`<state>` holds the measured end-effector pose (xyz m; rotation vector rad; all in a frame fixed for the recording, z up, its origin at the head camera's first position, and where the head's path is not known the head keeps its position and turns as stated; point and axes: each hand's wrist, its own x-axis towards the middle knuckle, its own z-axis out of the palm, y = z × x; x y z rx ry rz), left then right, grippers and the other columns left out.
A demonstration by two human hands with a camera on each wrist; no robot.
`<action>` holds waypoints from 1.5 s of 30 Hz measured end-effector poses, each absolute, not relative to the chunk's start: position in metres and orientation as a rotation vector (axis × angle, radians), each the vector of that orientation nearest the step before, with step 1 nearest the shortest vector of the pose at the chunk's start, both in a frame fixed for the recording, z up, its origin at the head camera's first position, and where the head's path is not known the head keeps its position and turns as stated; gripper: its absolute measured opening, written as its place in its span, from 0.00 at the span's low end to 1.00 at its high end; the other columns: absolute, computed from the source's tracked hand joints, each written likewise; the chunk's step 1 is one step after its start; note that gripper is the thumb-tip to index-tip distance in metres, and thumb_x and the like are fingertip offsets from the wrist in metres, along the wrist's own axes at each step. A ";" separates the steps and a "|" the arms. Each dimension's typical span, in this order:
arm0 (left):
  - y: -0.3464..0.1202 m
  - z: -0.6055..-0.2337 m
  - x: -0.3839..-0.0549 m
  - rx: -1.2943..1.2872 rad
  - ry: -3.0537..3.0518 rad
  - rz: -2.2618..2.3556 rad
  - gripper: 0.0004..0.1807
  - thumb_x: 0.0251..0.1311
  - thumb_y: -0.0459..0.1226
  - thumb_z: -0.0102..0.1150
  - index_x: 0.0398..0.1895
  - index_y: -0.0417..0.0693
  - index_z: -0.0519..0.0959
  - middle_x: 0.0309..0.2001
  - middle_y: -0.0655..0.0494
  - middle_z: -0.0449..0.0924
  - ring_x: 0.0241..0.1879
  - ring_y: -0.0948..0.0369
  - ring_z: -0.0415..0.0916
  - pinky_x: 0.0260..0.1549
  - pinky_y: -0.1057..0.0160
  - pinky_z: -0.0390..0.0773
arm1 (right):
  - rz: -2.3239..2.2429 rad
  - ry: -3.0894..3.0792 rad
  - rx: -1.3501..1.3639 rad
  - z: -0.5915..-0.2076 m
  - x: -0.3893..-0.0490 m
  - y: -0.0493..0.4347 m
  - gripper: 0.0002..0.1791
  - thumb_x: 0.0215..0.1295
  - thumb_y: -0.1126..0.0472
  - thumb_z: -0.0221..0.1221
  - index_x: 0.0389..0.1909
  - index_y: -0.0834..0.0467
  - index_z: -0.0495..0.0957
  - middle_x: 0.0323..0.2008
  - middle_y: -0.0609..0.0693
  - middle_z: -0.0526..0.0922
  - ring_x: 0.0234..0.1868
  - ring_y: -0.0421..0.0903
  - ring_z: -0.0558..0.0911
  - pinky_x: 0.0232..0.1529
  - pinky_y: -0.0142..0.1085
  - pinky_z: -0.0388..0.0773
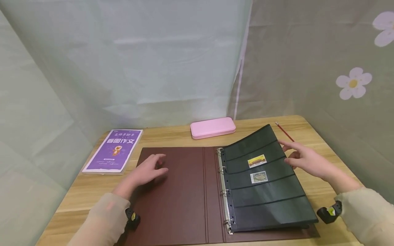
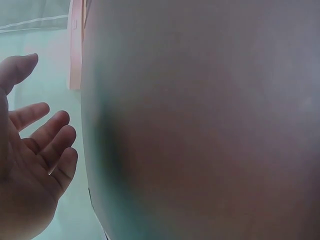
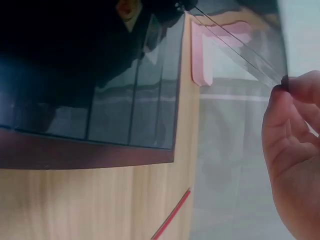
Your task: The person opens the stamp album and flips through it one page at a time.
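A brown ring binder [image 1: 181,198] lies spread on the table. On the metal rings [image 1: 224,193] at its right side hang black stock pages. The top black page [image 1: 267,198] is lifted along its outer edge and bows upward. It carries a yellow stamp [image 1: 257,161] and, below it, a greyish stamp [image 1: 259,177]. My right hand [image 3: 295,150] pinches this page's outer edge between thumb and finger. Over the left part of the bare brown cover, my left hand [image 1: 149,171] hovers with relaxed fingers and holds nothing.
A purple book [image 1: 114,150] lies at the table's left. Behind the binder stands a pink case [image 1: 213,128], near the back edge. A red pencil [image 1: 284,131] lies at the back right, beyond my right hand. Cloth walls surround the wooden table [image 1: 166,136].
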<state>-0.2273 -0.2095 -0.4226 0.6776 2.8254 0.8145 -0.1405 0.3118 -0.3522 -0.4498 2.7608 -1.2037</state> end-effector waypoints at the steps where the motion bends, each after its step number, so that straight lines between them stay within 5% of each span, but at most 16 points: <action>1: -0.209 -0.423 -0.227 0.680 2.826 0.817 0.32 0.58 0.43 0.60 0.62 0.37 0.65 0.43 0.46 0.72 0.43 0.52 0.71 0.45 0.50 0.70 | -1.213 2.754 -0.440 -0.351 -0.140 0.311 0.35 0.63 0.67 0.57 0.69 0.63 0.55 0.50 0.60 0.67 0.35 0.40 0.79 0.33 0.37 0.77; 12: -0.205 -0.424 -0.226 0.686 2.817 0.826 0.33 0.58 0.45 0.60 0.63 0.38 0.65 0.44 0.46 0.71 0.42 0.53 0.71 0.44 0.51 0.71 | -1.234 2.783 -0.383 -0.331 -0.148 0.295 0.32 0.65 0.63 0.54 0.70 0.59 0.57 0.52 0.60 0.68 0.43 0.41 0.78 0.34 0.39 0.76; 36: -0.200 -0.421 -0.221 0.729 2.815 0.819 0.33 0.58 0.46 0.60 0.64 0.39 0.65 0.45 0.47 0.72 0.45 0.54 0.71 0.46 0.51 0.71 | -1.177 2.824 -0.430 -0.293 -0.173 0.253 0.31 0.62 0.68 0.49 0.69 0.55 0.61 0.52 0.59 0.71 0.37 0.51 0.76 0.34 0.39 0.74; 45: -0.199 -0.424 -0.218 0.733 2.802 0.816 0.33 0.57 0.46 0.60 0.63 0.40 0.66 0.44 0.48 0.72 0.44 0.55 0.71 0.46 0.52 0.71 | -1.145 2.779 -0.469 -0.280 -0.180 0.246 0.31 0.60 0.69 0.48 0.67 0.56 0.64 0.50 0.57 0.73 0.35 0.47 0.76 0.35 0.38 0.73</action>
